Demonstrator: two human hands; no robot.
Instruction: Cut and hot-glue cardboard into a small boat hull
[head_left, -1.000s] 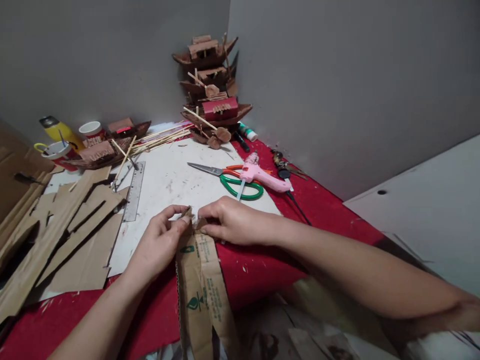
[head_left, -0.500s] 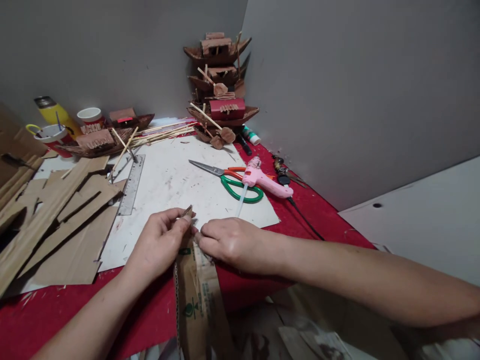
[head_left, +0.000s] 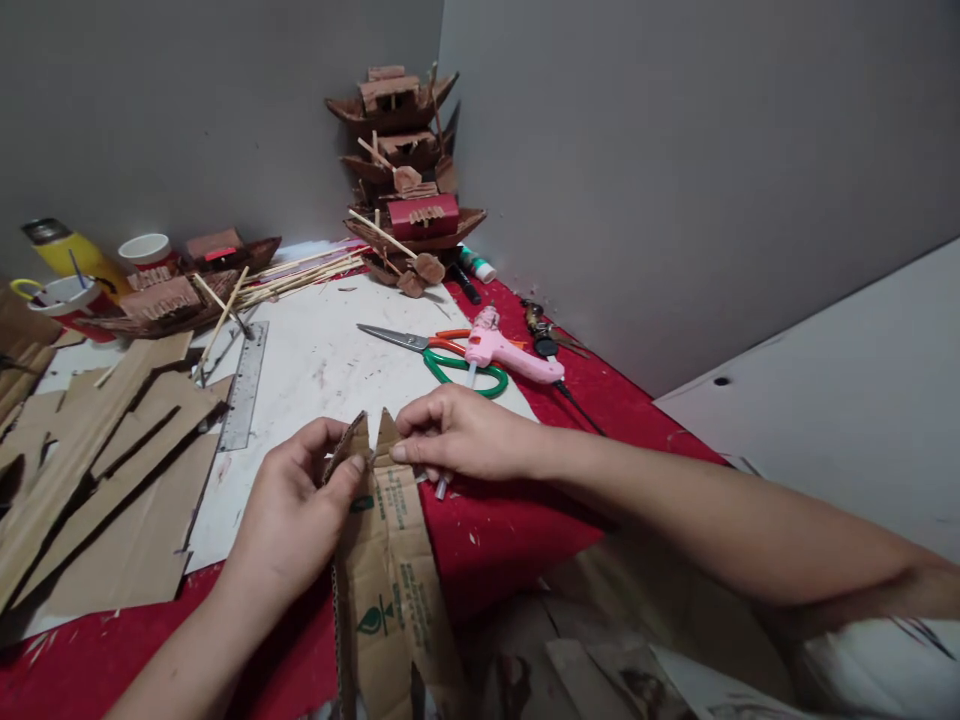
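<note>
A long folded strip of cardboard (head_left: 386, 570) with green print runs from the table edge toward me, its far end split into two pointed tips. My left hand (head_left: 300, 495) pinches the left tip between thumb and fingers. The right tip is pinched by my right hand (head_left: 450, 435), so a narrow gap shows between them. Just beyond my right hand lie a pink hot glue gun (head_left: 510, 350) with a clear glue stick, and scissors (head_left: 427, 345) with green and orange handles. The fingertips behind the cardboard are hidden.
Cardboard pieces (head_left: 142, 500) and a clear ruler (head_left: 244, 385) lie on the left. Small brown model boats (head_left: 420, 225) are stacked at the back wall. Two cups, a yellow bottle (head_left: 75, 255) and thin sticks (head_left: 300, 275) stand or lie behind. A red cloth (head_left: 495, 540) covers the table.
The cardboard's two pointed tips, earlier mostly covered by my fingers, now show clearly and stand apart. My right hand has shifted up along the right tip. The whole view has turned slightly right.
</note>
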